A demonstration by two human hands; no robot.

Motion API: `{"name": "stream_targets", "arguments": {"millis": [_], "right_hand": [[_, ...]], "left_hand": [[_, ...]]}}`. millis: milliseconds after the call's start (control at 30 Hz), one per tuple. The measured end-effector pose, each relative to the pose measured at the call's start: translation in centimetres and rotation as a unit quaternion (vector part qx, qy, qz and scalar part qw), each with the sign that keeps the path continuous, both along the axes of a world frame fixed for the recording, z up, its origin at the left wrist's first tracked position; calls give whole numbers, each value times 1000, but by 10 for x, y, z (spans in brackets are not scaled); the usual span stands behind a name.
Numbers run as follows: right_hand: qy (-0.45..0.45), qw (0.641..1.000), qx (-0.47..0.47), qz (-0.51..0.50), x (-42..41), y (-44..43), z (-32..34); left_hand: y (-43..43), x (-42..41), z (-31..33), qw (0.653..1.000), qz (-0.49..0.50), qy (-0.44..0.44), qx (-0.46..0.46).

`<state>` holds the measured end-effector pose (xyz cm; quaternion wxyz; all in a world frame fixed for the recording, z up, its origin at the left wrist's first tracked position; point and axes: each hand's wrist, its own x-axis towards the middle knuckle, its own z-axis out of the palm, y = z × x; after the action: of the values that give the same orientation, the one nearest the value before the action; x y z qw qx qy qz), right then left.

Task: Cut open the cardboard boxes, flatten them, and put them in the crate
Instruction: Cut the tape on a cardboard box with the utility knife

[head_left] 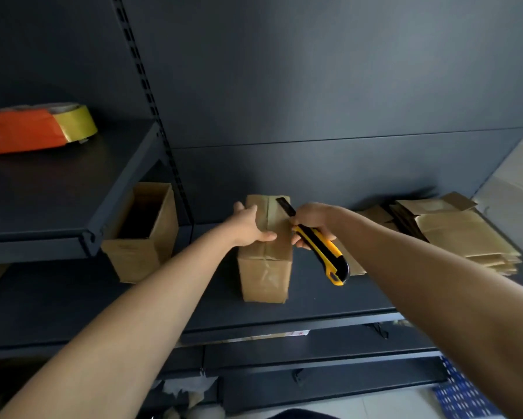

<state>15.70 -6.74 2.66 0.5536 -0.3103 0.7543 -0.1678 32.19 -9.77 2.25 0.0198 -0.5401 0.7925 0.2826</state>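
My left grip [248, 226] holds the sealed box [266, 261] from its left side, thumb laid across the taped top and fingers curled round the far left edge. The box stands on the dark shelf [103, 297], about in the middle, with its long side running away from me and tape along the top seam and down the near face.

My right grip [313, 223] is wrapped round the knife [323, 249], a yellow and black cutter, at the box's right side. The handle slants down toward me and to the right. The dark blade points to the far end and lies over the right part of the box top; whether its edge is into the tape I cannot tell.

To the left, partly under the upper shelf [57, 201], stands an open box [142, 234] with its top flaps gone wide and its inside dark. To the right lies a stack of flat boxes [459, 234], well apart from the sealed one. On the upper shelf, far left, rests a tape roll [75, 122] on an orange holder. Low at the right corner shows a blue perforated thing, perhaps the crate [462, 394].
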Motion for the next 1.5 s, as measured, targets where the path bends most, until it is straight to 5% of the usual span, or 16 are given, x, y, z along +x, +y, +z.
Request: {"name": "stream_targets", "arguments": {"millis": [100,300,467,767,1300,1500], "right_hand": [[28,999,23,-10,-7,0,5],[240,956,-118,121,-15,-1,21],[487,779,-161,360,-14,8,35],[571,635,-167,493,15,-7,50],[621,565,-98,534,50,-11,42],[594,636,-82,485,-2,-1,50]], "left_hand": [[-7,6,11,999,-26,33,32],[12,-7,2,991,-7,-130,-23],[-3,17,-2,996,-39,-78,16],[-8,41,-3,997,-55,-8,58],[-4,42,6,994,-85,-33,59],[-9,39,6,992,-100,-54,51]]}}
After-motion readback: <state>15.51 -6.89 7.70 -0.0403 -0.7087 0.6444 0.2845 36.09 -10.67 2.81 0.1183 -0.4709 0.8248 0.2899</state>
